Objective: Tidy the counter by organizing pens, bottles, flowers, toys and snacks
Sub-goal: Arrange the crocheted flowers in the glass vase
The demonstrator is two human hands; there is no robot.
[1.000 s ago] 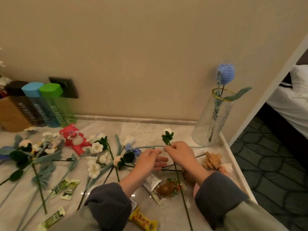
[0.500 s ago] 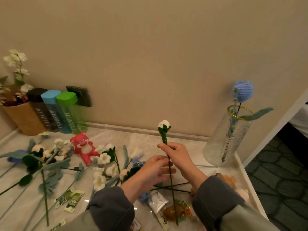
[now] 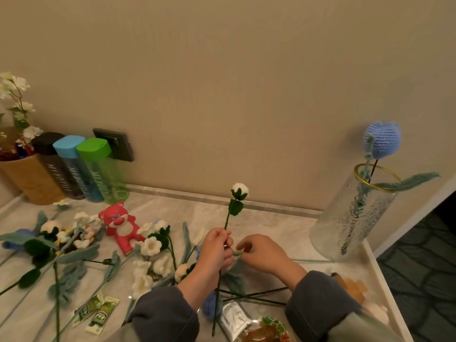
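My left hand grips the thin green stem of a white-bud crochet flower and holds it upright above the counter. Just to its right, my right hand pinches the end of a pale green stem that lies flat toward the glass vase. The vase stands at the right end and holds a blue crochet tulip. Several white and blue crochet flowers lie scattered across the marble counter. A red bear toy lies among them.
Black, blue and green bottles stand by the wall at the left, next to a brown cup with flowers. Green snack packets and wrapped snacks lie near the front. The counter's edge drops off beside the vase.
The white-bud flower was lifted upright by my right hand and passed to my left hand. My right hand dropped down and took hold of a pale green stem on the counter.
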